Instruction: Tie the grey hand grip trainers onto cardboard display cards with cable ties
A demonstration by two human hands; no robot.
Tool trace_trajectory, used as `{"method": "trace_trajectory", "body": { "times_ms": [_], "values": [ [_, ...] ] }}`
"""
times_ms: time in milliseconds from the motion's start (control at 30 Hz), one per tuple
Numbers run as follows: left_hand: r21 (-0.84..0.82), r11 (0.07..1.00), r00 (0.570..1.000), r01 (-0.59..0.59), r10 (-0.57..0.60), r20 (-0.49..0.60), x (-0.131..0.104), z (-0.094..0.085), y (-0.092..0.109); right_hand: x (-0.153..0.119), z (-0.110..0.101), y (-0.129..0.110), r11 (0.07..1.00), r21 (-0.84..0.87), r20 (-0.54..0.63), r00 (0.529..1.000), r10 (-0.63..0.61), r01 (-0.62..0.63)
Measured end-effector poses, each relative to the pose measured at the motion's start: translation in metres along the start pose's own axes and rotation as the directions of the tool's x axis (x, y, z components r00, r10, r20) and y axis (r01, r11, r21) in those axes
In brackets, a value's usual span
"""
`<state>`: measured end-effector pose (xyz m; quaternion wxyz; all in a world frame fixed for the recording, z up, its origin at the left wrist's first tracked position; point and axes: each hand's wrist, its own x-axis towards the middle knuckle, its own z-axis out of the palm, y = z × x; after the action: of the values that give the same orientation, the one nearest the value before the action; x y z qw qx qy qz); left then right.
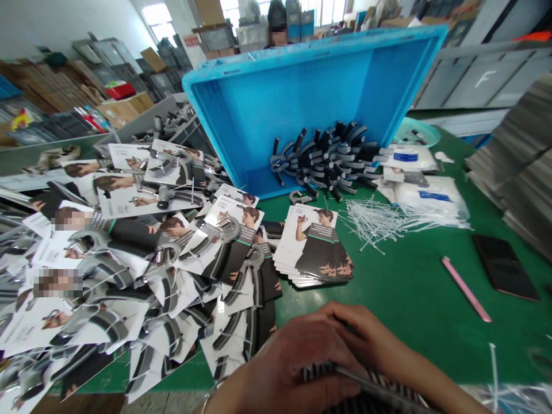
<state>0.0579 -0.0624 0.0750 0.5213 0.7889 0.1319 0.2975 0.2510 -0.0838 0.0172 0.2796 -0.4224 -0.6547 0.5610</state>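
Note:
At the bottom middle, my left hand [306,356] is closed around what looks like a hand gripper [375,386], of which a thin grey bar shows past the thumb. My right hand [357,325] lies against the far side of the left one, fingers bent; what they hold is hidden. Just beyond is a fanned stack of printed cards [308,244]. To the left spreads a heap of hand grippers fastened on cards [168,276] with white ties. Loose hand grippers [332,155] spill from a tipped blue crate [293,92]. Right of the cards lie white cable ties [375,221].
A pink pen-like stick [466,289] and a dark phone [504,266] lie on the green table [401,287]. Plastic bags [431,198] with blue labels sit behind the ties. Grey stacked sheets [517,155] rise at the right edge. Another person [277,26] is behind the crate.

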Motion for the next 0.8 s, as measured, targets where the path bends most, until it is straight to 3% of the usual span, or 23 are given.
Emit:
{"method": "trace_trajectory", "body": {
  "times_ms": [200,333,400,467,567,667,800],
  "values": [
    [0.068,0.994,0.990,-0.083,0.090,-0.112,-0.004,-0.010,0.001,0.000,-0.014,0.005,0.936,0.335,-0.033,0.992,0.123,-0.105],
    [0.091,0.987,0.984,-0.130,0.139,-0.111,-0.013,-0.023,0.000,0.004,-0.037,0.014,0.945,0.326,-0.213,0.970,0.116,-0.041],
    [0.095,0.983,0.983,-0.159,0.166,-0.077,-0.017,-0.027,-0.002,0.003,-0.047,0.015,0.948,0.316,-0.232,0.967,0.108,-0.030],
    [0.109,0.981,0.984,-0.161,0.168,-0.062,-0.019,-0.029,-0.004,0.000,-0.053,0.011,0.959,0.280,-0.170,0.981,0.090,-0.039],
    [0.146,0.980,0.986,-0.138,0.150,-0.078,-0.016,-0.027,-0.007,0.000,-0.052,-0.003,0.982,0.186,0.045,0.999,0.005,-0.013],
    [0.181,0.977,0.987,-0.113,0.131,-0.092,-0.010,-0.023,-0.010,0.005,-0.039,-0.014,0.983,0.167,0.240,0.964,-0.118,0.079],
    [0.162,0.975,0.985,-0.152,0.163,-0.056,-0.005,-0.019,-0.011,0.008,-0.022,-0.014,0.967,0.241,0.228,0.963,-0.144,0.088]
  ]
}}
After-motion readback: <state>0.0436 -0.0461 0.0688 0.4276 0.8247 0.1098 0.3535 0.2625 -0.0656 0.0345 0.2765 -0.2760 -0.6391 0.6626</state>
